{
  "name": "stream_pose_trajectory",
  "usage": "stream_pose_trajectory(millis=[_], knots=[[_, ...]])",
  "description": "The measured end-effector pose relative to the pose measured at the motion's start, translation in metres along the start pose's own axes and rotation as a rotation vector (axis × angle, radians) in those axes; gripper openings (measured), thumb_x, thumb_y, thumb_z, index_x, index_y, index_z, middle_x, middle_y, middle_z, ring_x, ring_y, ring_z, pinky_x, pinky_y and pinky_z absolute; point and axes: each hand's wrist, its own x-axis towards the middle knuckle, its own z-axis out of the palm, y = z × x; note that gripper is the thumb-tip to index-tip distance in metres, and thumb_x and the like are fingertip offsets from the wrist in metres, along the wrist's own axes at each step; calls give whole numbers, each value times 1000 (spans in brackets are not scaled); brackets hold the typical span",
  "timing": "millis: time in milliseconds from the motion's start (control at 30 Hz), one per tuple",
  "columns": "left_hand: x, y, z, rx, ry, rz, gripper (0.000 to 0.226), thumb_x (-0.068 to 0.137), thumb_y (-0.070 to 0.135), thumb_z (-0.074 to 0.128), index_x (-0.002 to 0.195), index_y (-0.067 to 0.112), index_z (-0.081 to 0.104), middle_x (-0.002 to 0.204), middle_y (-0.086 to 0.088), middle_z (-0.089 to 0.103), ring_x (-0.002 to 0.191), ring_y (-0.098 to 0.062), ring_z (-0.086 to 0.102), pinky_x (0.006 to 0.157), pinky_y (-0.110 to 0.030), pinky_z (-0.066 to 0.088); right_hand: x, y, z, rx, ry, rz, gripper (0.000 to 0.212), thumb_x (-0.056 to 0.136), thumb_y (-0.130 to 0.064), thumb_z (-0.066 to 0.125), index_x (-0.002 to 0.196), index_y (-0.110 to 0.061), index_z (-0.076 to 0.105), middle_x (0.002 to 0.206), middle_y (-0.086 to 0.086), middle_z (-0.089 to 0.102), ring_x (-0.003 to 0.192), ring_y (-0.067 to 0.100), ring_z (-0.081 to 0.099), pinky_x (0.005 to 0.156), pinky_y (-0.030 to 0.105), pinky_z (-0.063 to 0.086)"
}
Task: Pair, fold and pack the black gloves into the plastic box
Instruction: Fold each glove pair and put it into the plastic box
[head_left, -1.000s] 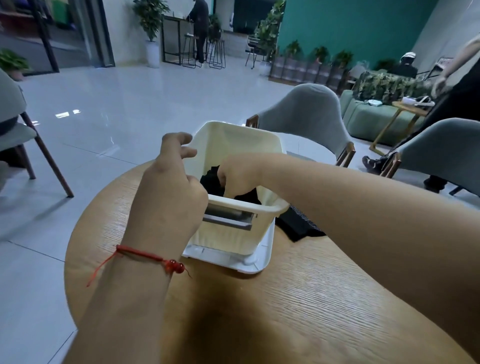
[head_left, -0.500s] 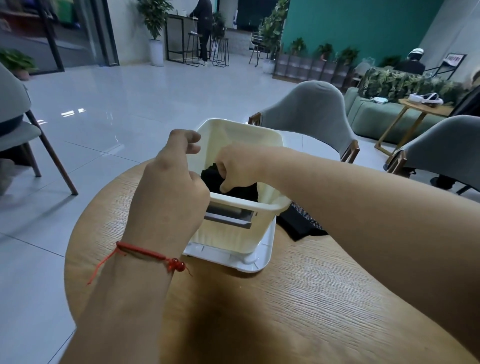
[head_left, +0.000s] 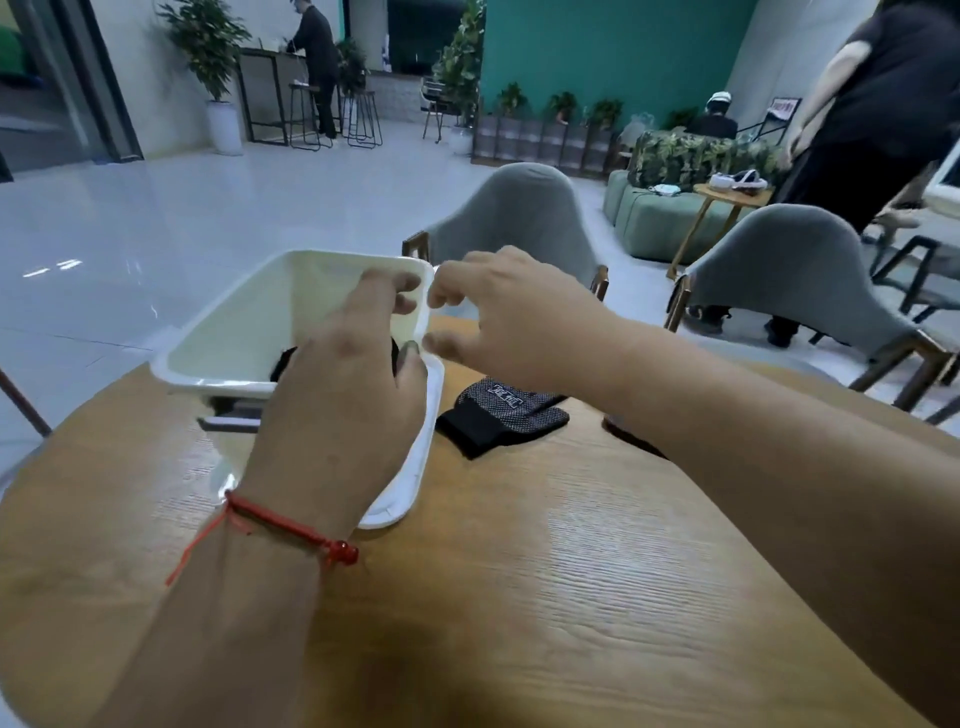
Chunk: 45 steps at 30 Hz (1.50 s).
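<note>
Plastic box (head_left: 244, 327), tabletop (head_left: 571, 597) far edge: black glove (head_left: 282, 364) inside. 2nd glove (head_left: 501, 418) beside, below slack, empty R hand (head_left: 511, 317). L hand (head_left: 343, 410) at rim, grip unclear.

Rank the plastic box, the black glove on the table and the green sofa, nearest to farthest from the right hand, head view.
1. Plastic box: its far right corner beside the right hand.
2. Black glove: on the table, below the hand.
3. Green sofa: across the room, right.

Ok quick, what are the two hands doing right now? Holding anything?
Left hand: open, over the box, holding nothing.
Right hand: open, fingers loosely curled, holding nothing.
</note>
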Motion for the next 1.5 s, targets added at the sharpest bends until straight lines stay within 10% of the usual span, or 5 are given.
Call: stream_pose_trajectory(millis=[433,600,833,1300,1500], knots=[[-11,45,106,44,-194,157,47,94,7,64,138,23,56,131,5,66,114,-16,60,92,-14,35,-140,97,21,168,107,359,31,99,-53,65,125,-36,66,122,-17,61,121,14,50,104,40,46],[-18,7,142,208,-324,82,33,94,12,67,127,19,67,125,-1,67,114,-26,62,101,-36,47,-175,130,74,146,44,531,34,101,-41,59,133,-33,66,135,-11,60,128,22,50,110,47,45],[-18,-29,154,276,-346,-103,27,95,17,70,121,21,72,122,-2,71,114,-25,64,97,-32,45,-195,167,107,57,6,628,40,104,-30,56,143,-31,56,148,-5,53,134,27,48,110,47,45],[-18,-22,154,154,-165,-25,10,99,20,65,103,23,72,93,5,70,89,-18,62,79,-29,44,-196,184,115,97,222,759,19,105,-29,56,109,-27,75,112,-1,73,110,30,61,84,40,45],[-48,11,166,63,-457,160,16,98,48,62,97,32,60,90,13,63,86,-3,57,79,-33,46,-196,171,105,197,350,676,10,104,-31,55,99,-28,63,87,-8,65,84,22,57,75,36,40]])
